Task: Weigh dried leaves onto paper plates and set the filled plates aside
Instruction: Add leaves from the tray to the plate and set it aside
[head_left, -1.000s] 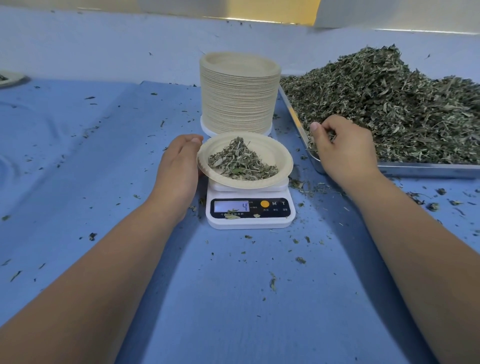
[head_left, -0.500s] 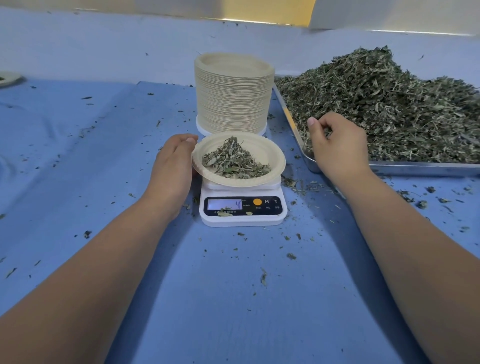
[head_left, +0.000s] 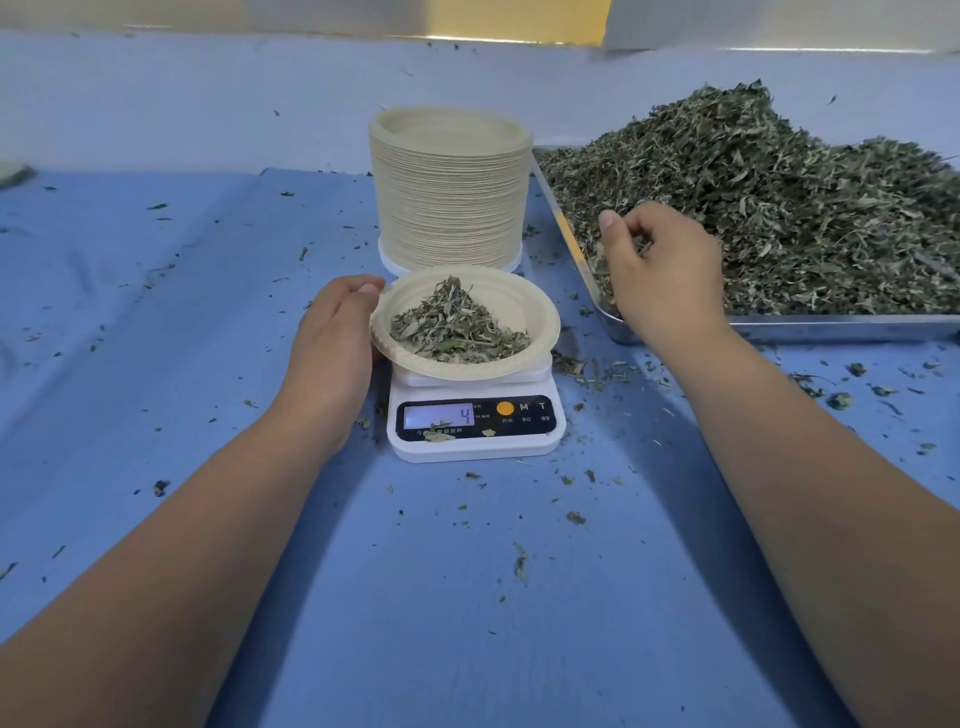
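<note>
A paper plate (head_left: 543, 312) with a small mound of dried leaves (head_left: 457, 327) sits on a white digital scale (head_left: 470, 441) whose display reads 4. My left hand (head_left: 332, 343) holds the plate's left rim, thumb on top. My right hand (head_left: 660, 275) is over the near left corner of a metal tray (head_left: 831, 328) heaped with dried leaves (head_left: 779, 197). Its fingers are curled and pinch a few leaves.
A tall stack of paper plates (head_left: 449, 187) stands right behind the scale. Blue cloth (head_left: 156, 364) covers the table, with leaf crumbs scattered on it, thickest to the right of the scale. The edge of another plate (head_left: 13, 174) shows at the far left.
My right hand has risen slightly from the tray's edge with its fingers curled on leaves. My left hand stays at the plate's rim. The scale still reads 4.
</note>
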